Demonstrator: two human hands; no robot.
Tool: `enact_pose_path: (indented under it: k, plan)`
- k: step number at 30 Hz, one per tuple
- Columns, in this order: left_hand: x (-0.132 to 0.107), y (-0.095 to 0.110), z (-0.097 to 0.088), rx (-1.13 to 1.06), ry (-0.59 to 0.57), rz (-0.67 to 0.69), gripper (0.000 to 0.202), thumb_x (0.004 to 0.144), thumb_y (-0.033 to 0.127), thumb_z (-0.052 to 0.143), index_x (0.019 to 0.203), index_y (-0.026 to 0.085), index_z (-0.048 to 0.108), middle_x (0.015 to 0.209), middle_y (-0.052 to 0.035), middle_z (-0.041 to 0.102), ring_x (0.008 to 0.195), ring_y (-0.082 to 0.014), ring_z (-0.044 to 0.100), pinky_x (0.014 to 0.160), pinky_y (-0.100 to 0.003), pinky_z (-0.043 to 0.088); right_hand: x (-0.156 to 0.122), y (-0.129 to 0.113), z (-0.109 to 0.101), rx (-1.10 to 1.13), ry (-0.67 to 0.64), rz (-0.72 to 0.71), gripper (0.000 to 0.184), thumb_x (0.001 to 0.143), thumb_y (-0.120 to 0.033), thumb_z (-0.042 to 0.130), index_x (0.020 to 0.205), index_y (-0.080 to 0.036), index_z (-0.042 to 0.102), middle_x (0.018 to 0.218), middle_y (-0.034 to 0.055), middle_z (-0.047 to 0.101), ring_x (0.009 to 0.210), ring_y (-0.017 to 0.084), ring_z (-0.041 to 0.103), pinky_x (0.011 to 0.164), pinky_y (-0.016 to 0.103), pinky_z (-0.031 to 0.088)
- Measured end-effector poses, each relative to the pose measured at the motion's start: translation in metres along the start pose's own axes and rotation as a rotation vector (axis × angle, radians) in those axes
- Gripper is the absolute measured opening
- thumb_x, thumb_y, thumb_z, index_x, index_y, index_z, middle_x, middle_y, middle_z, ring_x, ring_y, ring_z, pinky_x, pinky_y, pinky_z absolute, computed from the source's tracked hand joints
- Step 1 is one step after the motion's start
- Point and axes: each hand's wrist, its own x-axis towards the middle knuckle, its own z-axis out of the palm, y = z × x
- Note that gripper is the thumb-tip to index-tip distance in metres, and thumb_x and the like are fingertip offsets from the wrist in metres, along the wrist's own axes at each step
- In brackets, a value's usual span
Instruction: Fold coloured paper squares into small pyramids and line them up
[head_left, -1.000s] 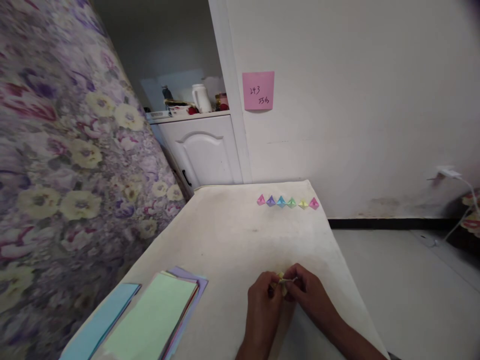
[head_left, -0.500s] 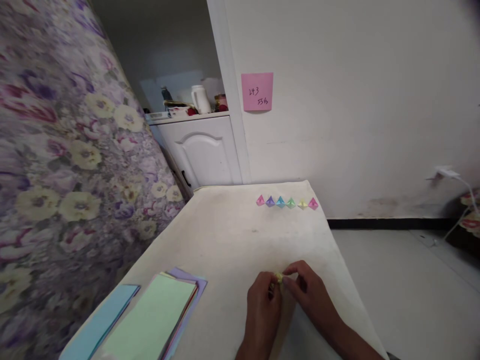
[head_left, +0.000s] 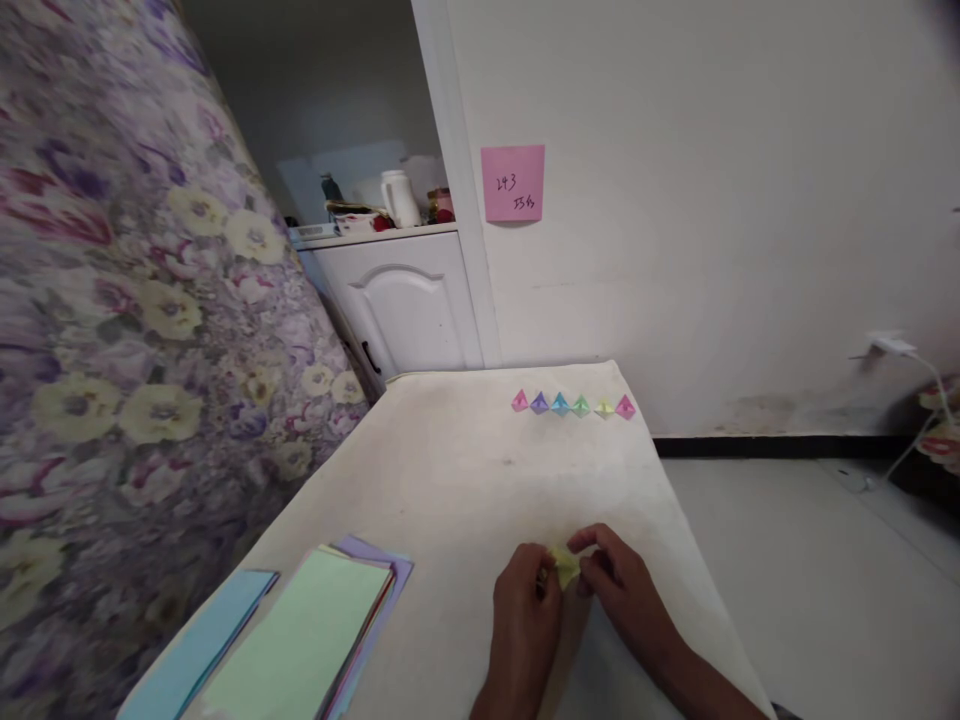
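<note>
Between my hands, low over the near part of the table, is a small piece of folded yellow paper (head_left: 565, 568). My left hand (head_left: 526, 600) pinches its left side, with the fingers curled in. On the right side, the thumb and forefinger of my right hand (head_left: 619, 580) grip its edge. The paper's exact folds are too small to make out, and the fingertips hide part of it. Beyond my hands, several small folded paper shapes (head_left: 560, 403) in pink, purple, blue, green and yellow stand in a row near the table's far edge.
At the left of the cloth-covered table (head_left: 450, 480) lie a stack of coloured paper with a green sheet (head_left: 307, 630) on top, and some blue paper strips (head_left: 199, 640). A floral curtain (head_left: 150, 350) hangs along the left. The wall bears a pink note (head_left: 513, 184).
My right fingers have shifted slightly to the right, away from the left hand. More of the yellow paper now shows between them. The left hand has hardly moved.
</note>
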Motion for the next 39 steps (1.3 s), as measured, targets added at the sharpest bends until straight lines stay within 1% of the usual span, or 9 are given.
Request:
enact_pose_path:
  k: [6, 12, 18, 21, 24, 28, 31, 36, 39]
  plan:
    - [0.000, -0.002, -0.001, -0.014, 0.015, 0.019, 0.015, 0.075, 0.014, 0.043, 0.074, 0.019, 0.057, 0.073, -0.0018, 0.059, 0.066, -0.0159, 0.053, 0.061, -0.025, 0.039, -0.001, -0.002, 0.000, 0.028, -0.013, -0.003, 0.016, 0.078, -0.019, 0.041, 0.086, -0.019, 0.054, 0.060, -0.0028, 0.056, 0.058, 0.015, 0.058, 0.059, 0.026, 0.044]
    - [0.000, 0.000, -0.003, -0.036, 0.011, 0.026, 0.014, 0.077, 0.014, 0.042, 0.074, 0.019, 0.055, 0.073, -0.0015, 0.057, 0.067, -0.0154, 0.053, 0.061, -0.024, 0.039, 0.000, -0.001, 0.002, -0.016, 0.013, -0.010, 0.017, 0.075, -0.015, 0.041, 0.086, -0.019, 0.054, 0.059, -0.0032, 0.054, 0.056, 0.014, 0.056, 0.057, 0.025, 0.044]
    - [0.001, 0.001, -0.002, -0.044, 0.003, 0.046, 0.013, 0.078, 0.015, 0.041, 0.075, 0.019, 0.052, 0.077, -0.0015, 0.057, 0.069, -0.0146, 0.052, 0.062, -0.024, 0.039, 0.000, 0.002, 0.002, -0.040, 0.025, -0.043, 0.022, 0.073, -0.011, 0.039, 0.088, -0.019, 0.053, 0.065, -0.0025, 0.056, 0.055, 0.013, 0.053, 0.057, 0.024, 0.044]
    - [-0.001, -0.001, 0.002, 0.026, -0.021, 0.021, 0.014, 0.079, 0.015, 0.039, 0.076, 0.020, 0.052, 0.075, -0.0007, 0.056, 0.068, -0.0142, 0.052, 0.061, -0.024, 0.038, 0.001, 0.003, 0.002, -0.136, 0.048, -0.098, 0.025, 0.070, -0.008, 0.039, 0.088, -0.019, 0.053, 0.072, -0.0008, 0.058, 0.057, 0.012, 0.051, 0.059, 0.025, 0.043]
    - [-0.005, -0.004, 0.009, 0.188, -0.069, -0.041, 0.016, 0.079, 0.015, 0.037, 0.074, 0.020, 0.052, 0.071, 0.0004, 0.055, 0.066, -0.0142, 0.050, 0.060, -0.024, 0.036, 0.005, 0.007, 0.001, -0.226, 0.041, -0.116, 0.030, 0.066, -0.005, 0.039, 0.088, -0.019, 0.053, 0.078, -0.0003, 0.059, 0.058, 0.012, 0.051, 0.061, 0.025, 0.042]
    - [-0.008, -0.005, 0.018, 0.381, -0.095, 0.007, 0.016, 0.079, 0.015, 0.037, 0.073, 0.019, 0.052, 0.081, -0.0016, 0.054, 0.076, -0.0151, 0.050, 0.064, -0.025, 0.034, 0.010, 0.014, 0.000, -0.307, 0.008, -0.126, 0.032, 0.063, -0.002, 0.038, 0.085, -0.021, 0.054, 0.084, -0.0001, 0.058, 0.071, 0.013, 0.054, 0.067, 0.024, 0.041]
    - [-0.007, -0.001, 0.021, 0.469, -0.084, 0.020, 0.017, 0.080, 0.016, 0.038, 0.071, 0.019, 0.052, 0.084, -0.0027, 0.052, 0.079, -0.0155, 0.049, 0.064, -0.025, 0.033, 0.008, 0.016, -0.001, -0.402, -0.014, -0.132, 0.030, 0.064, -0.002, 0.037, 0.080, -0.022, 0.053, 0.086, -0.0010, 0.055, 0.068, 0.012, 0.054, 0.065, 0.023, 0.040]
    - [-0.005, 0.000, 0.021, 0.531, -0.106, -0.018, 0.020, 0.081, 0.021, 0.038, 0.067, 0.019, 0.053, 0.079, -0.0030, 0.051, 0.074, -0.0158, 0.049, 0.063, -0.027, 0.033, 0.000, 0.013, -0.001, -0.588, -0.079, -0.173, 0.023, 0.070, -0.005, 0.041, 0.079, -0.022, 0.054, 0.105, -0.0009, 0.050, 0.063, 0.008, 0.054, 0.060, 0.022, 0.036]
    - [-0.005, -0.006, 0.020, 0.489, -0.119, -0.001, 0.017, 0.080, 0.020, 0.040, 0.071, 0.019, 0.055, 0.082, -0.0030, 0.053, 0.078, -0.0162, 0.050, 0.066, -0.027, 0.034, -0.002, 0.012, -0.001, -0.669, -0.093, -0.162, 0.018, 0.072, -0.010, 0.045, 0.081, -0.022, 0.055, 0.105, 0.0002, 0.050, 0.066, 0.010, 0.056, 0.059, 0.022, 0.034]
